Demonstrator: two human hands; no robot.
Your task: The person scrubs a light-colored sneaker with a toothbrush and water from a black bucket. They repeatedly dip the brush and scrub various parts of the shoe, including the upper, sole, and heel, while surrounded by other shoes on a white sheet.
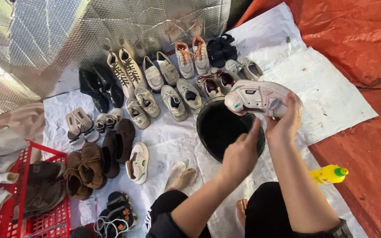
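Observation:
My right hand grips a white and pink sneaker by its heel end, holding it on its side over the rim of a black bucket. My left hand hovers just below the sneaker above the bucket, fingers loosely curled, holding nothing that I can see. The bucket stands on a white sheet in front of my knees.
Many pairs of shoes lie in rows on the sheet, with brown shoes at the left and a single white sneaker. A red crate stands at far left. A yellow bottle lies at right on the orange tarp. Silver foil hangs behind.

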